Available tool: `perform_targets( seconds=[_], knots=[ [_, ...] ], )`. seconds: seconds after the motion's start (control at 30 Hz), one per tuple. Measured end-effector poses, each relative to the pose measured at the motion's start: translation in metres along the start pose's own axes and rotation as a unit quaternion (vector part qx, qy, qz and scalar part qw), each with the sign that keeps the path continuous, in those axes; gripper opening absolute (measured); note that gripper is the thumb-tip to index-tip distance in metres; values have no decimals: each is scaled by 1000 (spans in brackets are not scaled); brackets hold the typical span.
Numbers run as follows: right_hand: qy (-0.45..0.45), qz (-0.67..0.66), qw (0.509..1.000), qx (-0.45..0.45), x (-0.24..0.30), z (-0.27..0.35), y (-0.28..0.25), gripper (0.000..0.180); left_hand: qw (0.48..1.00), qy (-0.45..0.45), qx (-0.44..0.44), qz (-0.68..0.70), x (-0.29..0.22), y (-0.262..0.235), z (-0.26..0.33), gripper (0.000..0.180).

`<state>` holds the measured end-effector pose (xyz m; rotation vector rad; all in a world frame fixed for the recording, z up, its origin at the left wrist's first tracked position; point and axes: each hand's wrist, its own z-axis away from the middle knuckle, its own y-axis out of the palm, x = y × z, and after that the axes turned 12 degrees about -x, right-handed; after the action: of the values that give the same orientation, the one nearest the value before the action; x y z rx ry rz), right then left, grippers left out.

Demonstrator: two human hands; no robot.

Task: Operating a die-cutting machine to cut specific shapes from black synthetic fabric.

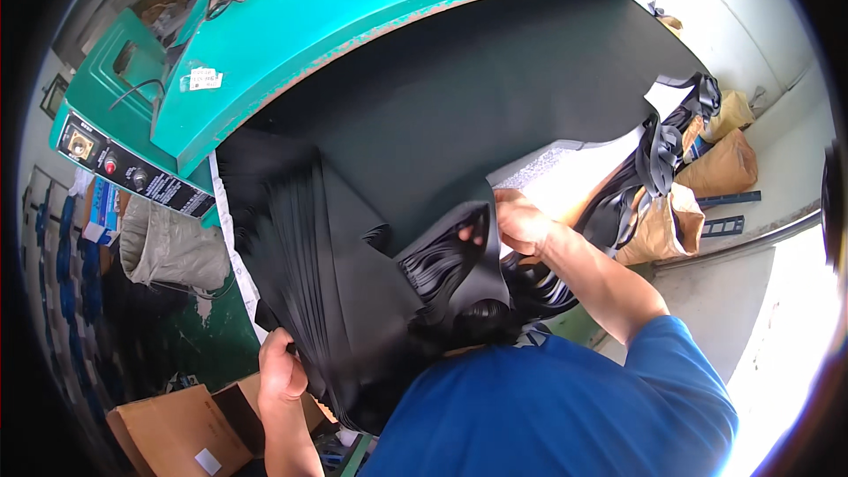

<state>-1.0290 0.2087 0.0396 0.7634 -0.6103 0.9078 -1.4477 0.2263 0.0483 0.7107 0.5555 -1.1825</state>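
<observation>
A thick stack of thin black sheets (309,247), fanned in many layers, lies on the near left of the work table. My left hand (283,371) is closed on the stack's lower left edge, its fingertips partly hidden. Toward the middle, my right hand (521,223) pinches the raised edge of a black sheet (481,287), with some fingers showing through a gap in it. Below that hand, layered cut edges and loops of the black material curl together. A wide smooth black sheet (459,97) covers the table beyond both hands.
A green machine beam (336,26) arches over the far side, with a control panel (124,168) at left. Black offcut strips (654,159) hang over the right edge, near brown paper sacks (720,163). An open cardboard box (181,433) stands at lower left.
</observation>
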Motion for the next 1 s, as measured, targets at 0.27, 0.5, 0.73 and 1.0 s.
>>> perform_targets(
  seconds=[0.27, 0.5, 0.73, 1.0],
  knots=[
    [-31, 5, 990, -138, -8, -32, 10, 17, 999, 35, -14, 1, -9, 25, 16, 24],
    [-155, -61, 985, -47, -31, -5, -22, 19, 996, 28, -64, -62, -6, 7, 26, 7],
    [-95, 153, 974, -134, -28, 20, -21, 17, 992, -24, 12, -121, -11, 8, 28, 26],
    [-457, 465, 750, -112, 24, 49, 107, 30, 980, 121, 37, -151, -5, 14, 46, 30]
  ],
)
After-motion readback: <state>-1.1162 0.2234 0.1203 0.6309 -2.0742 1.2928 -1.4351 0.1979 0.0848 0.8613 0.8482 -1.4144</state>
